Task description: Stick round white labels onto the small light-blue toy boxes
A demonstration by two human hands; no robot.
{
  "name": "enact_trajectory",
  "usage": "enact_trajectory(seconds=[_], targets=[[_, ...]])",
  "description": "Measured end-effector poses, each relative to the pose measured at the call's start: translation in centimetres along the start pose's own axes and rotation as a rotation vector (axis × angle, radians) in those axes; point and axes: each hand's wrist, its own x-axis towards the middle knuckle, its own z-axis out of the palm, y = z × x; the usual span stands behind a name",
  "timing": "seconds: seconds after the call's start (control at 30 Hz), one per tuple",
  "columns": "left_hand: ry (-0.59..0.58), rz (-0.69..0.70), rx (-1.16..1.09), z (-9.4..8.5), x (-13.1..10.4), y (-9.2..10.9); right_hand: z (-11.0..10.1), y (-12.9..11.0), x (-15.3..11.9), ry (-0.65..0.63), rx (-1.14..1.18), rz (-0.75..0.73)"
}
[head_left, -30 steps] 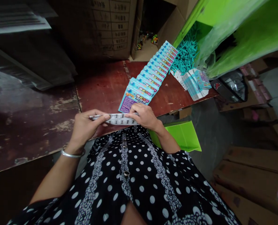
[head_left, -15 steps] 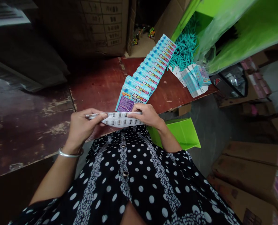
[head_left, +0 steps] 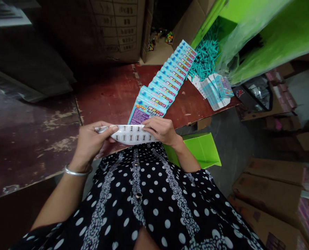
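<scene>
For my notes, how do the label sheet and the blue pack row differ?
The label sheet is white; the pack row is mainly light blue. The left hand and right hand hold the sheet; the row's packs lie overlapping on the table. Both carry print.

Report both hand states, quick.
Left hand: closed, holding the left end of the sheet, thumb on its near face.
Right hand: closed, holding the same sheet toward its right end.

The scuffed red table (head_left: 102, 93) is dimly lit; brown cartons (head_left: 269, 184) are stacked near right, and grey floor (head_left: 237, 149) is seen beyond them.
</scene>
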Motion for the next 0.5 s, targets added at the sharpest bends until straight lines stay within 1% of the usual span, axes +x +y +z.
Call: enact_trajectory(seconds=[0.03,0.07,0.1,0.17,0.23,0.27,0.33,0.5], targets=[[0.005,-0.011,-0.003,0.0,0.1,-0.1,-0.2,-0.2,0.2,0.036,0.027,-0.006],[0.010,-0.015,-0.006,0.0,0.2,-0.3,-0.5,-0.3,0.5,0.074,0.055,0.020],[0.010,-0.016,-0.010,0.0,0.4,-0.4,-0.9,-0.5,0.8,0.118,0.082,0.078],[-0.004,-0.013,-0.021,0.1,0.6,-0.6,-1.9,-0.6,1.8,0.205,0.119,0.258],[-0.031,-0.025,-0.027,0.4,0.8,-0.7,-2.8,-0.2,2.9,0.252,0.106,0.439],[-0.044,-0.034,-0.029,0.5,0.9,-0.7,-3.1,0.2,3.4,0.246,0.086,0.501],[-0.063,-0.048,-0.028,0.9,1.0,-0.7,-3.4,1.2,4.3,0.197,0.037,0.567],[-0.097,-0.073,-0.042,1.5,0.9,-0.9,-2.8,3.0,5.3,0.088,-0.044,0.588]])
